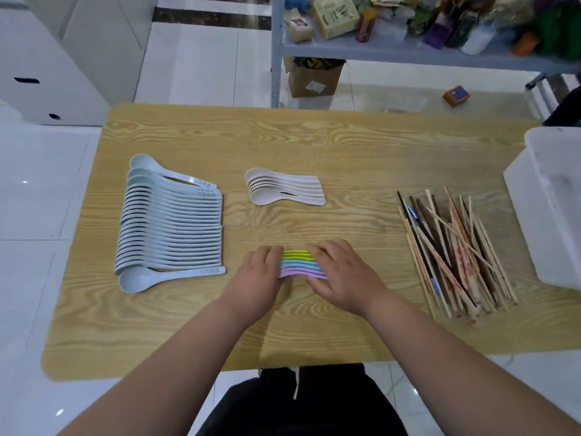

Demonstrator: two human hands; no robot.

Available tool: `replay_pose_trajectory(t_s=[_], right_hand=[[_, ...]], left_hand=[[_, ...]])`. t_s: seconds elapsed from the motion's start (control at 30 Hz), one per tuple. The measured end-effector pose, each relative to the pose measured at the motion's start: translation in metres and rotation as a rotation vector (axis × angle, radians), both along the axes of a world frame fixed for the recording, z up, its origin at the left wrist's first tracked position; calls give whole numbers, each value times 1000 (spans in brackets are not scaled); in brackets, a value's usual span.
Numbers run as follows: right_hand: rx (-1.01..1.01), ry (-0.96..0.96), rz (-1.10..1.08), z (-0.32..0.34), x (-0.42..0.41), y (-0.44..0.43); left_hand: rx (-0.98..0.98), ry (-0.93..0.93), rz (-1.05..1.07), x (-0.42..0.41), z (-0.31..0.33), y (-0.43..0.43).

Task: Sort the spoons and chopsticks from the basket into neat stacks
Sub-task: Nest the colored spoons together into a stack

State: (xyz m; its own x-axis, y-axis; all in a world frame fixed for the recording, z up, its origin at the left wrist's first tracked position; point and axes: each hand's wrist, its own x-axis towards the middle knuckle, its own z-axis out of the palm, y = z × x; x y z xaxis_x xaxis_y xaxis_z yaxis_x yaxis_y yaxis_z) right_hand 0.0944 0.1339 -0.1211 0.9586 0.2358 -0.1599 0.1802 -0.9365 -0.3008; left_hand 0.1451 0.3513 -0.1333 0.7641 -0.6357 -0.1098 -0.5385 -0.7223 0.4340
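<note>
Wooden table [314, 146], one, carrying all the sorted groups. White basket [553, 196], one, far right of the grip at the table's edge; its inside is not visible.

Pale blue spoons [169, 228], one overlapping row well left of the grip, roughly two dozen and too closely packed for an exact count. Their handles point toward the grip.

Chopsticks [456, 256], one loose heap well right of the grip, several dozen and uncountable. Most run near to far but many cross, so in judgement this group is not yet neat.

Cream spoons [286, 187], about six, nested just beyond the grip with handles to the right.

Coloured spoons [297, 264], one small stack inside the grip showing yellow, green, blue and purple edges, perhaps seven or eight.

The relation that matters is that this stack's long axis runs left to right, from one hand to the other. The left hand [261, 275] grasps the left end with curled fingers. The right hand [344, 275] grasps the handle end, fingers over the far side and thumb on the near side. Neither hand is nearer, since each covers one end. The next move is probably squaring the stack, which calls for evening up its two ends.
</note>
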Motion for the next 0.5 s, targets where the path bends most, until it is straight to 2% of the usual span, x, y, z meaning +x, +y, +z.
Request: replay_pose_trajectory(t_s=[0.27, 0.4, 0.5], right_hand=[[48, -216, -61, -71, -15, 3], [140, -244, -85, -84, -15, 9], [114, -225, -87, -82, -12, 10]], left_hand=[[-37, -206, -86, 3, -54, -4], [-130, -218, -25, -1, -63, -3], [-205, -179, 32, 1, -62, -3]])
